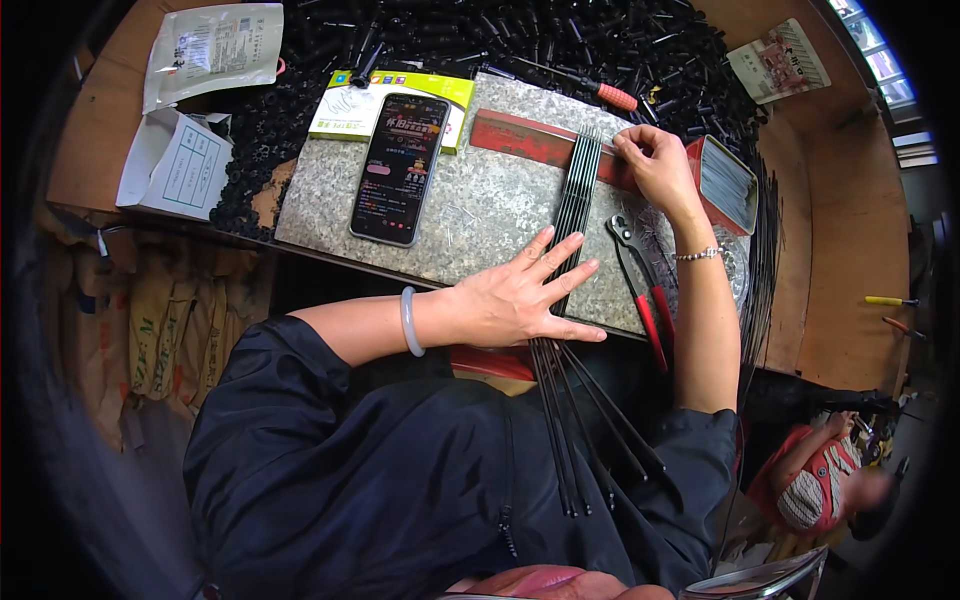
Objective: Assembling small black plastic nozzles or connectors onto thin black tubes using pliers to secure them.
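My left hand (510,295) is spread flat, palm down, over a bundle of thin black rods (573,205). The far ends of the rods lie side by side across a red metal bar (520,137); their near ends fan out over my lap. At the right end of that bar, beside the rod tips, my right hand (655,165) has thumb and forefinger pinched together. Whatever sits in the pinch is too small to tell. Red-handled pliers (640,285) lie just right of the rods, below my right wrist.
A phone (400,170) with a lit screen lies on the stone slab (320,215), by a green-and-white box (345,105). A tin of thin wires (728,180) stands right. Behind are heaped black parts (480,40) and a red-handled screwdriver (615,97). Another person (815,475) sits lower right.
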`<state>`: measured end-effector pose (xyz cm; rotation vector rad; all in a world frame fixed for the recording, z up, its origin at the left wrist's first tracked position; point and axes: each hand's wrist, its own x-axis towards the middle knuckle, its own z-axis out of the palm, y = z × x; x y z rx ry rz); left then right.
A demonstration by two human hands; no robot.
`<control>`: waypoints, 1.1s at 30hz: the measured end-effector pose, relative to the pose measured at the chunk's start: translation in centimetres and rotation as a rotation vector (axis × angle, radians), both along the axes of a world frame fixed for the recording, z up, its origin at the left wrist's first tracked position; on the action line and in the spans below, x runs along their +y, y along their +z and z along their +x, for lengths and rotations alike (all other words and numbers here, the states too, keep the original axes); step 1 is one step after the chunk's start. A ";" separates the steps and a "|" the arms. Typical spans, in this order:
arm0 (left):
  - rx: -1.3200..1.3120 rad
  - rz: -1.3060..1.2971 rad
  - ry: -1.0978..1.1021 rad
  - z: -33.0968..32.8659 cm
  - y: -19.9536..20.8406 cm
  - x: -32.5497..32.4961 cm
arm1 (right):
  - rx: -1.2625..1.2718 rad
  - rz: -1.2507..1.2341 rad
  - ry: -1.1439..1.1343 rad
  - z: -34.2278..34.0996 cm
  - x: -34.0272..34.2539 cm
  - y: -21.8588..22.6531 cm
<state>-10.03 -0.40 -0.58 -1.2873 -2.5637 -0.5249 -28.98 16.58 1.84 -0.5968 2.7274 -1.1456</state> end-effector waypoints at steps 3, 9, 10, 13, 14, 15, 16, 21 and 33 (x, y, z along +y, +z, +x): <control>0.047 -0.053 0.003 0.1 0.1 0.0 | 0.002 0.014 0.015 0.0 -0.2 0.2; -0.014 0.013 0.003 -0.1 0.2 -0.1 | -0.027 0.033 0.099 -1.2 0.0 0.0; -0.015 -0.010 -0.006 -0.1 0.4 -0.1 | -0.058 0.027 0.128 -1.3 0.0 0.0; -0.011 -0.024 -0.012 0.0 0.2 -0.1 | -0.062 0.038 0.112 -1.2 -0.2 0.1; -0.005 -0.014 -0.009 0.0 0.1 0.0 | -0.062 0.038 0.113 -1.2 -0.4 0.2; -0.006 -0.014 -0.008 0.0 0.1 -0.1 | -0.085 0.035 0.114 -1.1 -0.6 0.3; 0.011 -0.040 -0.016 0.0 0.1 -0.1 | -0.107 0.031 0.114 -1.0 -0.7 0.4; 0.023 -0.054 -0.024 -0.1 0.1 -0.1 | -0.132 0.019 0.138 -1.3 -0.4 0.5; 0.005 -0.006 -0.006 0.0 0.3 -0.2 | -0.087 -0.014 0.214 -1.4 -1.2 0.5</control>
